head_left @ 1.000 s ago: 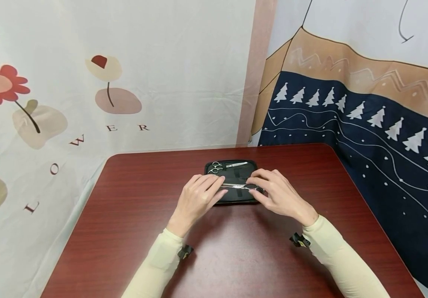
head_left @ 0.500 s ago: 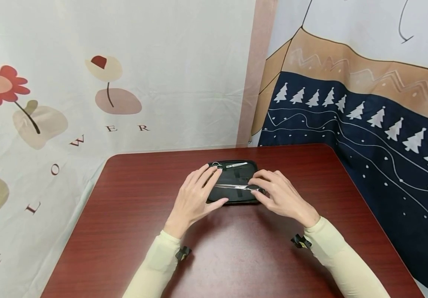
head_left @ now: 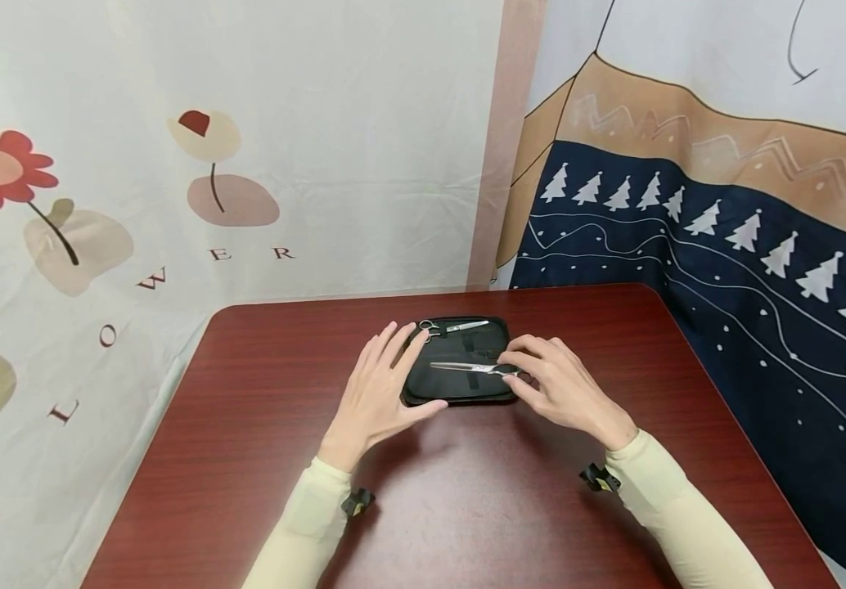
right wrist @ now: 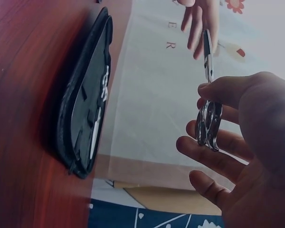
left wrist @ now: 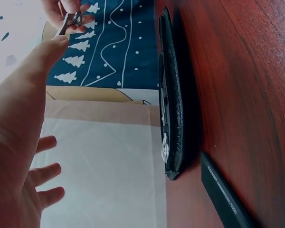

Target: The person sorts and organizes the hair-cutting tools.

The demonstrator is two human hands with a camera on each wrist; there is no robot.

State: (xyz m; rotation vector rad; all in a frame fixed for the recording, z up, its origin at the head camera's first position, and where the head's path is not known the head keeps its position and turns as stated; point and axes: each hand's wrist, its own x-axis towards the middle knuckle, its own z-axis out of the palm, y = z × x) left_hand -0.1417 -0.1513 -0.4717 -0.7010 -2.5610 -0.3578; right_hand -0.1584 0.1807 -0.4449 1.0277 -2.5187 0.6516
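Silver scissors (head_left: 460, 367) are held raised over a black zip case (head_left: 460, 388) on the table. My right hand (head_left: 566, 388) pinches them near the handle end. In the right wrist view, the thumb and forefinger grip just above the finger rings of the scissors (right wrist: 209, 121), and the blades point toward the left hand. My left hand (head_left: 375, 397) is spread at the case's left side, fingers straight, holding nothing. A second pair of scissors (head_left: 469, 326) lies along the case's far side, its handle partly hidden by the left fingertips.
The case stands near the back of a reddish-brown table (head_left: 276, 360). Behind it hang a pale curtain (head_left: 364, 164) with flower prints and a dark blue one (head_left: 688, 245) with white trees. A black strip (left wrist: 223, 192) with small lettering shows in the left wrist view.
My left fingers have come off the scissors' blades, opened out and drawn back to the left. My right hand keeps its pinch on the scissors and has shifted slightly right.
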